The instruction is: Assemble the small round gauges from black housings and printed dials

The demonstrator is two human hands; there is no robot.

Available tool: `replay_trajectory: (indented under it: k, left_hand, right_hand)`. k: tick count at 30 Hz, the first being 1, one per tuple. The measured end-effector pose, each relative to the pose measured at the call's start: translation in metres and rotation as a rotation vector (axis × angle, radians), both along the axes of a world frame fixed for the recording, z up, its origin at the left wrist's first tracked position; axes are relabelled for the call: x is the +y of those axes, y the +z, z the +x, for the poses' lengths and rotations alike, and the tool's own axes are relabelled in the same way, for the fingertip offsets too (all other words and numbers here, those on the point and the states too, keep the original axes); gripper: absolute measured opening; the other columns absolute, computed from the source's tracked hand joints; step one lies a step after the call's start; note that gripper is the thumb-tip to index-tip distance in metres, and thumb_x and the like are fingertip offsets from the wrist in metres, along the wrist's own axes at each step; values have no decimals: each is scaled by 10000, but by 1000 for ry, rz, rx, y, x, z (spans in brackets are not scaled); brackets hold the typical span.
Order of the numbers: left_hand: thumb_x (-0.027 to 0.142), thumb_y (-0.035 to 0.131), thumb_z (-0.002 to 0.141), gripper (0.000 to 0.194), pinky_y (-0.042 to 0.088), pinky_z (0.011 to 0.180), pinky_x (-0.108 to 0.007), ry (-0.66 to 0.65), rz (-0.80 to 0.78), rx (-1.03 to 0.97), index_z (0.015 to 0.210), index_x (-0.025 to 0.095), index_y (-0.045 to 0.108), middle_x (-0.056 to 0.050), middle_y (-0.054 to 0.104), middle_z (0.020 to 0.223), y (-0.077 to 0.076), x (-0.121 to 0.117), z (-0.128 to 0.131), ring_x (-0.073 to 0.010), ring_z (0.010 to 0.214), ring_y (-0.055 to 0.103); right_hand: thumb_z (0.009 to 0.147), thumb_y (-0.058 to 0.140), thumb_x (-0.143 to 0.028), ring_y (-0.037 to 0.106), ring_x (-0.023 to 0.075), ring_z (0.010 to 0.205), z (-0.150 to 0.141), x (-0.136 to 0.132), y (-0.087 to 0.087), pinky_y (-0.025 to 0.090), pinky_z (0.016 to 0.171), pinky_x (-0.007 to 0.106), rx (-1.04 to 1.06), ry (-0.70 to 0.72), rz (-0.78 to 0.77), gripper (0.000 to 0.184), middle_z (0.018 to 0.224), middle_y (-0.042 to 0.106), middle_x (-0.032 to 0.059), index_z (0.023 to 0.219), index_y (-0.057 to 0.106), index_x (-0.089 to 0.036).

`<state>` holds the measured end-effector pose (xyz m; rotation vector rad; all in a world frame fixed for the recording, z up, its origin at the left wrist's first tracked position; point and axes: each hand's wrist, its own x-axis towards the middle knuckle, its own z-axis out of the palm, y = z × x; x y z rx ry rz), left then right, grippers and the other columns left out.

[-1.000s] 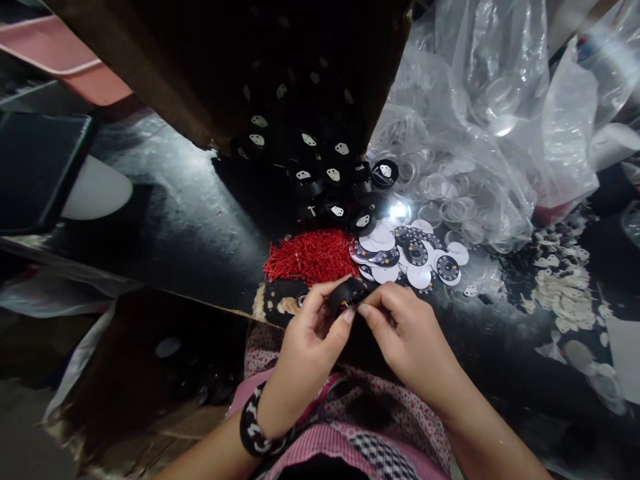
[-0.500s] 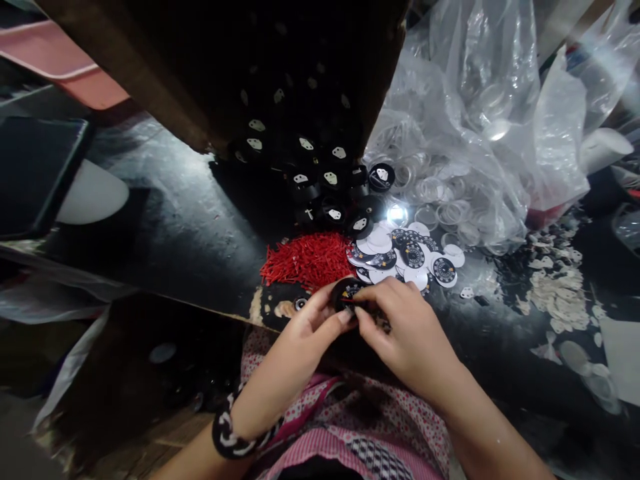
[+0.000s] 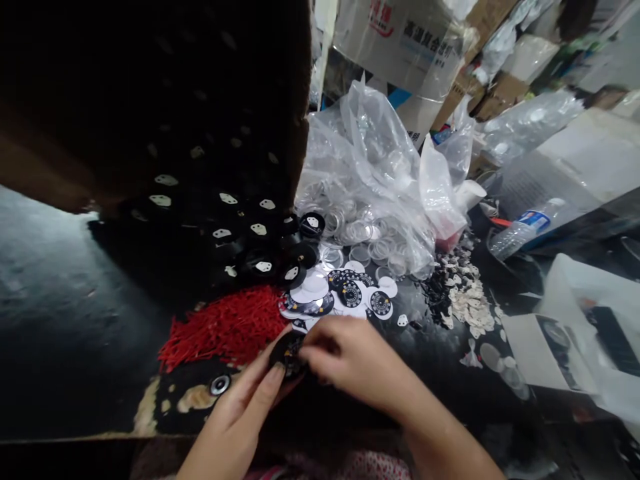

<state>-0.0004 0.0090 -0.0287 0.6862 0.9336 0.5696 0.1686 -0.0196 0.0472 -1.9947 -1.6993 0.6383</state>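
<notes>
My left hand (image 3: pixel 250 403) is closed round the rim of a round black dial case (image 3: pixel 284 353), face up, with part of its printed face showing. Over the right side of that case, my right hand (image 3: pixel 350 353) has its fingers curled and pinched together. Whatever lies in that pinch, if anything, is hidden and slightly blurred. Just beyond the hands are a heap of thin red pointers (image 3: pixel 225 327) and a pile of round dial cards (image 3: pixel 350 297), some black-faced, some white side up.
Black cases with pale plates (image 3: pixel 263 265) spill from a dark cardboard box (image 3: pixel 45 180). Clear rings (image 3: pixel 360 253) lie beside a plastic bag (image 3: pixel 380 153). Small pale plates (image 3: pixel 467 300) are heaped at right. A small round part (image 3: pixel 220 385) sits near the table edge.
The view has turned right and up, bringing in more boxes and bottles. The right hand has curled further over the dial case; the red pointer on its face is no longer visible.
</notes>
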Motion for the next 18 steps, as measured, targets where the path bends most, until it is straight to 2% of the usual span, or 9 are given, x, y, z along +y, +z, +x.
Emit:
replay_trajectory:
  k: [2,3,4,6,9,13,15,16,18]
  left_hand:
    - [496,743,748,487,521,997,-355,45,-17,-38,1185,289,686,-24,668,1298,-3,2,1,-275,1171,633]
    - [502,742,747,492,529,991,-359,67,-20,-55,1187,289,684,-22,667,1301,-3,3,1,-271,1145,650]
    - [508,755,732,501,538,983,-370,79,-21,-62,1177,287,688,-25,672,1293,-2,3,1,-271,1109,671]
    - [512,787,691,526,548,977,-404,83,-18,-54,1153,273,702,-42,683,1274,2,3,0,-278,1049,699]
    - [536,818,633,557,561,956,-450,83,-53,-80,1105,255,731,-78,685,1265,8,5,-2,-304,1046,696]
    - [508,851,598,493,590,877,-435,128,-120,-254,1004,240,770,-100,736,1146,14,12,-2,-282,991,707]
    - [476,839,643,435,588,844,-400,109,-159,-322,998,234,769,-99,755,1081,14,15,0,-243,903,725]
    - [478,826,665,424,584,834,-389,92,-168,-346,1004,231,764,-100,757,1068,13,16,1,-234,886,726]
    - [501,810,675,449,572,845,-398,62,-139,-376,1031,234,750,-105,746,1097,9,17,5,-249,936,715]
  right_hand:
    - [959,517,-245,638,141,861,33,13,-3,464,757,233,-171,-190,46,152,976,697,22,1020,652,-212]
    - [959,527,-267,629,176,967,49,21,-5,465,831,274,-349,-310,46,222,1096,675,61,1153,616,-207]
    - [930,570,-251,602,232,1062,64,28,-8,447,898,341,-406,-351,45,317,1202,630,124,1237,578,-173]
    - [882,600,-184,590,286,1092,85,39,-11,428,931,422,-441,-356,54,401,1253,592,176,1279,554,-145]
    - [860,553,-143,625,295,994,95,45,-10,459,871,456,-413,-321,117,363,1137,623,181,1219,601,-115]
    - [862,506,-186,646,231,771,73,30,-5,519,757,397,-279,-279,223,246,907,661,116,1004,696,-122]
    - [905,492,-254,643,192,680,45,15,-3,546,651,326,-63,-177,223,292,857,684,61,1113,687,-188]
    - [908,488,-258,653,192,673,29,8,-3,556,623,319,58,-103,205,310,856,693,54,1145,684,-216]
    - [898,501,-240,682,212,820,-1,-2,-8,580,720,333,126,12,239,332,928,695,76,1171,690,-239]
